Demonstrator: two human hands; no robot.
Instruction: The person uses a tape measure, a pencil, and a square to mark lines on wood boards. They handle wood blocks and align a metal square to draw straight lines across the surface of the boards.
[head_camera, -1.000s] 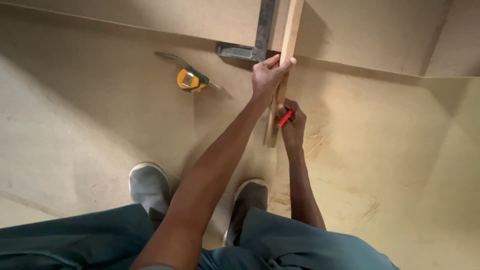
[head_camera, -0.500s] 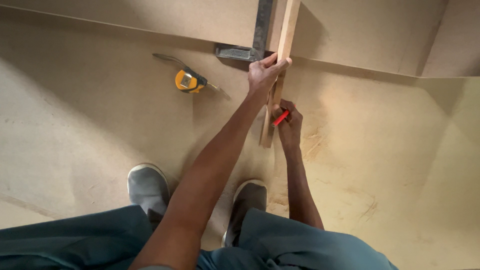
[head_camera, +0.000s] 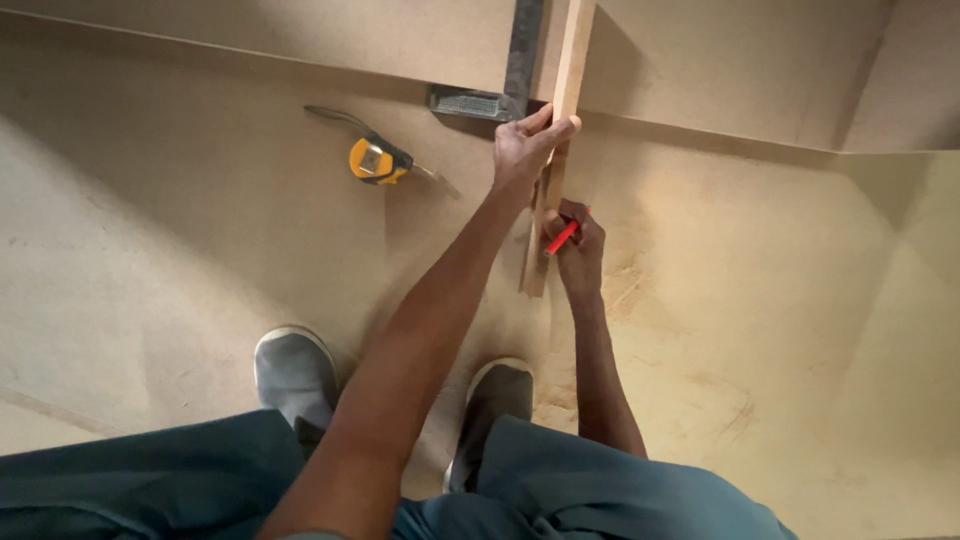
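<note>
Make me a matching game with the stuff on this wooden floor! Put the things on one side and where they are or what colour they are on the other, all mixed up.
Things:
1. wooden strip
2. pencil
3. tape measure
4. metal square

Descriptions:
A. yellow, lying alone on the board
B. red, held in the right hand
C. grey, lying just left of the strip
D. pale, long, pressed down by the left hand

Pairs: 1-D, 2-B, 3-A, 4-C
</note>
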